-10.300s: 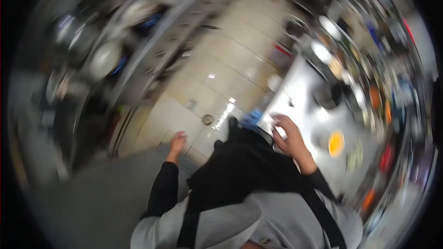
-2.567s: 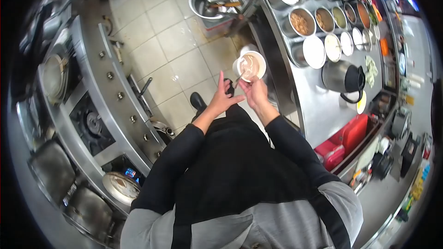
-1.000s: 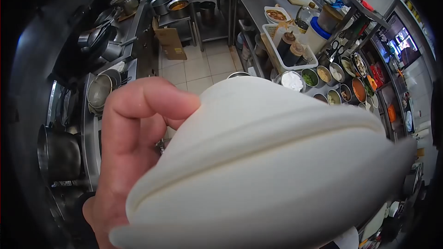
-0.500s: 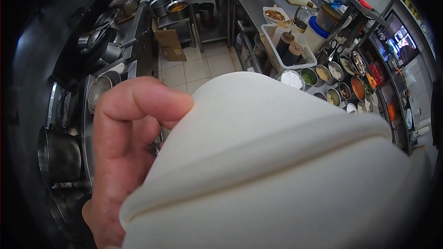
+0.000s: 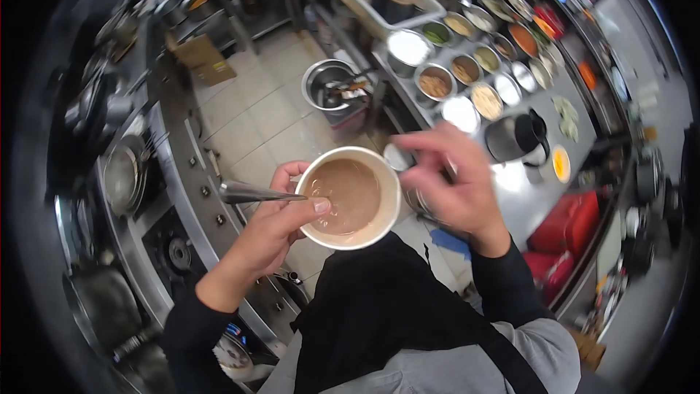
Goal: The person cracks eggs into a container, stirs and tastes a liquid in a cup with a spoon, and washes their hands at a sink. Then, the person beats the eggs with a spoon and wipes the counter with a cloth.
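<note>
My left hand (image 5: 281, 222) is wrapped round a white paper cup (image 5: 392, 197). A milky brown drink (image 5: 350, 193) sits in the cup, its surface below the rim. The metal handle of a spoon (image 5: 251, 193) leans out over the left rim, with my left thumb lying across the rim beside it. Just right of the cup is my right hand (image 5: 456, 179), bent and smeared by motion. Near its fingertips shows a pale round thing (image 5: 397, 157); I cannot make out whether the fingers touch it.
On the right-hand steel counter stand several metal tubs of ingredients (image 5: 435, 82), a dark-topped container (image 5: 514, 135) and a white basket of bottles (image 5: 430, 16). A metal pot with utensils (image 5: 310, 84) stands below its edge. Burners (image 5: 177, 248) line the left. A cardboard box (image 5: 200, 58) lies farther off.
The cup has come down from close before the camera, so its inside and the spoon now show. My view has tilted down. My right hand has come into sight.
</note>
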Tool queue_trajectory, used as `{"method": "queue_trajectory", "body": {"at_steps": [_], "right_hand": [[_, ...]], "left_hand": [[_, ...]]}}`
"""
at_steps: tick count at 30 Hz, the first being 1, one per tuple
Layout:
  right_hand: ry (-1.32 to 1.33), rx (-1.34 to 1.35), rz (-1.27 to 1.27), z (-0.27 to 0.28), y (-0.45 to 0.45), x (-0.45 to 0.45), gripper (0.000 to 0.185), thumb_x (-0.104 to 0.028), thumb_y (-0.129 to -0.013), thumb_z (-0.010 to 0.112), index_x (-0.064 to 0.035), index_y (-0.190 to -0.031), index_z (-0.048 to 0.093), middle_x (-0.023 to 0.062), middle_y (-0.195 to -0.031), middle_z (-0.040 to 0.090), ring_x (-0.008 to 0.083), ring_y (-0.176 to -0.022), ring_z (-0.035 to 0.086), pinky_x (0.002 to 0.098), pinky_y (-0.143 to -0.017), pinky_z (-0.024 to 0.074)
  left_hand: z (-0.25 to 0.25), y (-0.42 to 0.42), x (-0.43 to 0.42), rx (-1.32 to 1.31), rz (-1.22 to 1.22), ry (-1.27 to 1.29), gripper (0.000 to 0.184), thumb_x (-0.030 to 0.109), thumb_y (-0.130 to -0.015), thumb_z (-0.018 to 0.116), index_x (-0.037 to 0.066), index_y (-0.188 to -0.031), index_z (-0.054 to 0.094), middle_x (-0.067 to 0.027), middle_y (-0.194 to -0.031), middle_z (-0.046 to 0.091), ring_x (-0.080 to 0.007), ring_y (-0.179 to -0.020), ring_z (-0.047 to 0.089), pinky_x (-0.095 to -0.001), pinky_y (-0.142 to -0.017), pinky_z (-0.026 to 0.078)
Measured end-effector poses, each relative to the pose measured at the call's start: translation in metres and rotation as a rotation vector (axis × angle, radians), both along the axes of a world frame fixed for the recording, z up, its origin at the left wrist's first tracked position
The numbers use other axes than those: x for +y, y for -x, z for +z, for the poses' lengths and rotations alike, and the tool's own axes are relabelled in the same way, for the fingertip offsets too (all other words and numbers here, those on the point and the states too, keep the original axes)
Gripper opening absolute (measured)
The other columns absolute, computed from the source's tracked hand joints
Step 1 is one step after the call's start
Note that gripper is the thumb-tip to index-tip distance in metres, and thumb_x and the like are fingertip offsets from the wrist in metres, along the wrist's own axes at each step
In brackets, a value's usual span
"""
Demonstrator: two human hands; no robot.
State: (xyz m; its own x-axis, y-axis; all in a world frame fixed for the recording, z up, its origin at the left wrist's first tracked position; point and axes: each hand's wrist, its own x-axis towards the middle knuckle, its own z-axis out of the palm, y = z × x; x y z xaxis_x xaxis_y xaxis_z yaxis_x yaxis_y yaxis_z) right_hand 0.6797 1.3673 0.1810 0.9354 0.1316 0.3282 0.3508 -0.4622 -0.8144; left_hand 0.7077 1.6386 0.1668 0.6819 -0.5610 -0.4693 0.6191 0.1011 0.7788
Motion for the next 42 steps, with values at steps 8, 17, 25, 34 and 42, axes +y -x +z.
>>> {"method": "queue_trajectory", "body": {"at_steps": [8,17,25,34,42], "right_hand": [[0.535,0.192,0.415,-0.079,0.0,0.042,0.043,-0.04,-0.08,0.075,-0.0043,-0.103,0.069,0.0118,-0.088,0.062,0.0299,-0.09,0.06,0.0421,-0.084,0.0374],[0.295,0.094,0.036,-0.074,0.125,-0.11,0.02,-0.02,-0.086,0.073,-0.0044,-0.097,0.073,0.0095,-0.078,0.064,0.027,-0.067,0.06,0.036,-0.062,0.0474],[0.076,0.051,-0.369,-0.111,0.231,-0.15,0.022,-0.01,-0.082,0.076,-0.0032,-0.103,0.073,0.0105,-0.09,0.07,0.0216,-0.08,0.068,0.0302,-0.068,0.0535],[-0.876,0.401,-0.955,-0.174,0.241,-0.149,0.035,-0.029,-0.102,0.057,0.0038,-0.108,0.064,0.0127,-0.092,0.07,0.0173,-0.082,0.069,0.0278,-0.071,0.0544],[-1.651,0.096,-1.098,-0.186,0.271,-0.129,0.036,-0.037,-0.102,0.053,-0.0022,-0.107,0.06,0.0115,-0.091,0.067,0.0169,-0.084,0.063,0.0302,-0.079,0.0506]], "left_hand": [[-0.168,0.043,-0.05,0.072,-0.215,-0.043,0.057,0.001,-0.089,0.058,0.012,-0.141,0.038,-0.004,-0.129,0.051,-0.0146,-0.112,0.056,-0.0327,-0.078,0.054],[-0.188,0.075,-0.146,0.131,-0.228,0.049,0.056,0.033,-0.094,0.067,0.011,-0.137,0.038,-0.0117,-0.13,0.054,-0.0239,-0.115,0.061,-0.044,-0.093,0.054],[-0.217,0.095,-0.204,0.227,-0.146,0.082,0.062,0.035,-0.094,0.068,0.01,-0.14,0.036,-0.0147,-0.132,0.052,-0.0275,-0.113,0.062,-0.0453,-0.095,0.054],[-0.253,0.083,-0.227,0.307,-0.305,0.024,0.05,0.029,-0.096,0.065,0.013,-0.137,0.041,-0.01,-0.13,0.054,-0.0224,-0.114,0.062,-0.0414,-0.089,0.059],[-0.343,0.035,-0.231,0.322,-0.274,-0.078,0.053,0.013,-0.089,0.065,0.012,-0.137,0.041,-0.0102,-0.121,0.058,-0.0236,-0.105,0.065,-0.0413,-0.087,0.057]]}}
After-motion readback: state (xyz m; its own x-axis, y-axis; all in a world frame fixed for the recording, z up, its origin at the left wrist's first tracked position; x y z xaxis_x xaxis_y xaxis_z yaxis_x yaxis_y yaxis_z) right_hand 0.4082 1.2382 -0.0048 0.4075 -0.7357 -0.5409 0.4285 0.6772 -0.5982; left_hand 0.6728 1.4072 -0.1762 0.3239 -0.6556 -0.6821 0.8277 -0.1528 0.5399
